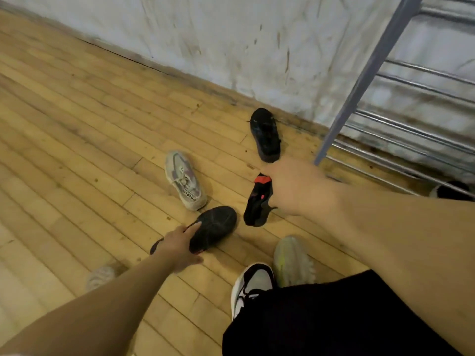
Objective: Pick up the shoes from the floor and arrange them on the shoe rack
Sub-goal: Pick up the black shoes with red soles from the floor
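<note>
Several shoes lie on the wooden floor. My left hand [180, 247] grips a black shoe [216, 227] turned sole up, index finger on the sole and thumb below its edge. My right hand [295, 188] reaches down onto the side of a black-and-red shoe [257, 204]; its fingers are hidden behind the hand. A white-and-purple sneaker [185, 181] lies to the left and another black shoe [266, 134] lies near the wall. The metal shoe rack [411, 129] stands at the right, with a dark shoe [449, 192] at its lowest bars.
A pale green-yellow shoe [293, 260] and a white-and-black sneaker [253, 283] sit close to my dark-clothed leg [334, 319]. A blurred pale shoe [100, 276] shows beside my left forearm. A stained white wall [231, 34] runs along the back. Open floor stretches left.
</note>
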`<state>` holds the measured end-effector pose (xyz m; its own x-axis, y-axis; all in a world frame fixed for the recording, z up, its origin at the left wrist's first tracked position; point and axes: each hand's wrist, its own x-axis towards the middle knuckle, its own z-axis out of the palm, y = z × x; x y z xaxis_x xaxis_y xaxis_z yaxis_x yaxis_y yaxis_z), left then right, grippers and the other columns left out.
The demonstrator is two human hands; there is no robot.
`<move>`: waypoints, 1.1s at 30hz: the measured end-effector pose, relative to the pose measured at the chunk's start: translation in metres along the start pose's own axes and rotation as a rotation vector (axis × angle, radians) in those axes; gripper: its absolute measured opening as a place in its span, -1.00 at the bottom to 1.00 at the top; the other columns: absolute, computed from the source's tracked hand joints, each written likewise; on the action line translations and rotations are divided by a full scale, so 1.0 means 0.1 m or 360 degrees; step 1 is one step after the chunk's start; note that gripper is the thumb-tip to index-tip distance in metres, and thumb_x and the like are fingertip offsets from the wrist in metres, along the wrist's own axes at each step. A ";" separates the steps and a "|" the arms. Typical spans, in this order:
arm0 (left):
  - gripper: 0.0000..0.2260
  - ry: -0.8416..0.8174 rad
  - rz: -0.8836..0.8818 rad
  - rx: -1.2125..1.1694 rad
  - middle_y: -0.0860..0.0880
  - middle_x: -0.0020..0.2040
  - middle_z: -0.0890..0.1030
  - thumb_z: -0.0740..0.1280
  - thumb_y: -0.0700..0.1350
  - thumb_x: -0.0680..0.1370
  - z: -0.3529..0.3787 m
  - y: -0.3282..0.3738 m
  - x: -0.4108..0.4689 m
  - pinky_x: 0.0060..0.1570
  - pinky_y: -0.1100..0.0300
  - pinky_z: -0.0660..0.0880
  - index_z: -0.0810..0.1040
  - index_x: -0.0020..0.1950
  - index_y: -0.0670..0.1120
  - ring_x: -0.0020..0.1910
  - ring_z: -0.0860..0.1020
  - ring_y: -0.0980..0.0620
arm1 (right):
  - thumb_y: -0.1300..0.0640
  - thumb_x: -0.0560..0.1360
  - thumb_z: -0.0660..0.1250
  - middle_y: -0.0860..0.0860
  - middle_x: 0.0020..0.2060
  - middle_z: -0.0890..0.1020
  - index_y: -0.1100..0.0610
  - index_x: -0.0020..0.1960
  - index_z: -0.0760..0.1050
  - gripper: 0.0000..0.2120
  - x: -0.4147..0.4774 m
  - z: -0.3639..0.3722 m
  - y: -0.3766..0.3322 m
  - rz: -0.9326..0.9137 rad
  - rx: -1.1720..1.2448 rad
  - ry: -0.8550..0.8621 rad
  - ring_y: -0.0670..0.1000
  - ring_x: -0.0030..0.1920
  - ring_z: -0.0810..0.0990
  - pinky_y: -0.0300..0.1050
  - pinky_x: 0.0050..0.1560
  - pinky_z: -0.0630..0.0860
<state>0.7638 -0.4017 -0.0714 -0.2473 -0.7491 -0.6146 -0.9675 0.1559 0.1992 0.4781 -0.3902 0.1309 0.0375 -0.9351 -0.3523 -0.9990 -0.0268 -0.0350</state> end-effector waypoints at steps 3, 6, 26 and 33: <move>-0.05 -0.0021 0.0009 0.0305 0.02 0.64 0.12 0.46 0.32 0.42 0.16 0.00 0.17 0.47 -0.20 0.28 -0.11 0.61 0.37 0.53 0.22 -0.21 | -0.01 0.49 0.43 0.06 0.01 0.58 0.04 0.11 0.54 -0.75 0.11 0.09 0.06 0.0035 0.0025 -0.0078 0.07 -0.03 0.51 -0.09 -0.25 0.46; -0.04 -0.0016 0.0027 0.0405 0.06 0.67 -0.01 0.47 0.17 0.49 0.21 -0.07 0.20 0.47 -0.31 0.19 -0.21 0.58 0.42 0.56 0.14 -0.27 | -0.10 0.47 0.43 0.09 0.14 0.56 0.03 0.24 0.54 -0.61 0.19 0.08 0.05 0.0010 0.0074 -0.0099 0.16 0.14 0.52 -0.04 0.02 0.49; -0.53 -0.0437 0.0415 -0.1947 0.07 0.42 0.51 0.10 -0.13 0.75 -0.32 0.83 -0.34 0.10 0.11 0.62 0.30 0.52 0.39 0.21 0.66 0.05 | -0.33 0.28 0.48 -0.04 0.28 0.53 -0.15 0.41 0.43 -0.25 -0.55 -0.26 1.06 0.0522 0.0391 -0.0408 0.08 0.22 0.50 -0.03 0.21 0.48; -0.61 -0.0532 0.0595 -0.1524 0.08 0.46 0.43 0.06 -0.19 0.75 -0.38 1.68 -0.17 0.17 0.47 0.46 0.43 0.46 0.19 0.17 0.52 0.47 | -0.31 0.46 0.37 -0.02 0.33 0.54 -0.13 0.49 0.34 -0.34 -1.54 1.04 1.61 0.0889 0.0921 -0.0227 0.04 0.24 0.53 -0.05 0.22 0.48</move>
<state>0.6076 -0.3873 0.0016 -0.6607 -0.5221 -0.5393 -0.4197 -0.3388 0.8421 0.3142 -0.2137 0.0818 -0.4211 -0.7013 -0.5752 -0.7023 0.6534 -0.2826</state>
